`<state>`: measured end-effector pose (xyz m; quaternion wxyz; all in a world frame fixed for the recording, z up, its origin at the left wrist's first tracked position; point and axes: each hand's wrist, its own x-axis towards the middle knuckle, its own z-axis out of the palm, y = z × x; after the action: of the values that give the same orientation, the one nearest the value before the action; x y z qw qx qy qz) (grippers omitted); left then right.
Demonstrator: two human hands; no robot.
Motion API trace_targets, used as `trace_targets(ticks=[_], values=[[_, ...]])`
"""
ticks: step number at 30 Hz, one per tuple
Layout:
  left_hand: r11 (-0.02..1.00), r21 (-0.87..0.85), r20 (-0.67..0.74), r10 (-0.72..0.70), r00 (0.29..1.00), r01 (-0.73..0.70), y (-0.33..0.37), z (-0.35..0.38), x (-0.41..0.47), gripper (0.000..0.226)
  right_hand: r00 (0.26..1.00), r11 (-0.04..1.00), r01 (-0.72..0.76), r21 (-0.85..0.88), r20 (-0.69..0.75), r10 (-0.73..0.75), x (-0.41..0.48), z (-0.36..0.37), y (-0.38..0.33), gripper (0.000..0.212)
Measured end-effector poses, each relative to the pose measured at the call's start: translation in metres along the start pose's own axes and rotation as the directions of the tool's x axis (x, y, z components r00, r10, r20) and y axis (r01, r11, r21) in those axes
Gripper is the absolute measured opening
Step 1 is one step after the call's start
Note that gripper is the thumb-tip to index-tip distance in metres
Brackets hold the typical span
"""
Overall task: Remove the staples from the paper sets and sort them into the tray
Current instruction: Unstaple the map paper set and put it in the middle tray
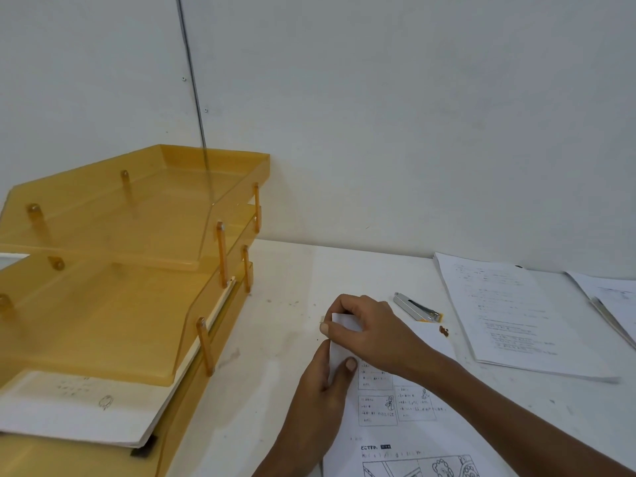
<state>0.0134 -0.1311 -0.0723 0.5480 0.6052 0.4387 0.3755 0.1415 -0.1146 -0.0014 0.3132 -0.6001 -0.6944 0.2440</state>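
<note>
Nearest the camera, a printed paper set (395, 407) lies flat on the table (275, 304), running off the lower edge of view. Its top left corner is raised and folded back, white side showing.

The left hand (320, 387) comes in from below and holds that corner at its left edge, with the thumb on top of the paper and the other fingers hidden beneath. The right hand (368, 325) reaches in from the lower right. Its fingers (347, 304) are curled over the top of the fold and its thumb is at the left edge, pinching the corner. No staple can be made out between the hands.

Just beyond the right hand, a silver tool (414, 307) lies on the table, untouched. Small brown bits (444, 330) lie beside its tip.

To the left stands an amber three-tier tray (241, 154). White sheets (79, 407) lie in a lower tier and stick out at the front.

Further right, a stack (516, 315) of printed pages rests near the wall (413, 115). More paper shows at the right edge.
</note>
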Motion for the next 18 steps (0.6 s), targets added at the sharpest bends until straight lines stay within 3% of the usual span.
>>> trace_targets(ticks=[5,7,10,12,16,18], values=[[0.999,0.017,-0.021,-0.038,0.999,0.038,-0.002,0.001,-0.001,0.025,0.999,0.997,-0.034,0.074,0.018,0.033,0.0,0.0,0.001,0.011],[0.999,0.005,0.003,-0.047,0.999,0.047,0.005,0.002,0.0,0.037,0.999,0.996,-0.041,0.082,0.019,0.039,0.0,0.001,0.0,0.01],[0.994,-0.065,0.045,-0.083,0.996,0.086,0.009,0.002,0.004,0.074,0.999,0.998,-0.035,0.06,0.018,0.034,-0.001,0.001,0.0,0.01],[0.997,-0.05,0.027,-0.055,0.998,0.057,0.012,0.003,0.001,0.044,1.0,0.999,-0.025,0.023,0.005,0.025,-0.001,0.001,-0.001,0.012],[0.997,-0.057,0.007,-0.049,0.999,0.049,0.004,0.003,0.002,0.015,1.0,1.0,-0.007,-0.019,0.0,0.007,0.0,0.001,0.0,0.018],[0.998,-0.067,-0.03,-0.005,1.0,0.003,0.002,-0.001,-0.002,0.018,1.0,0.999,0.001,-0.04,-0.018,-0.001,-0.001,-0.002,0.001,0.039]])
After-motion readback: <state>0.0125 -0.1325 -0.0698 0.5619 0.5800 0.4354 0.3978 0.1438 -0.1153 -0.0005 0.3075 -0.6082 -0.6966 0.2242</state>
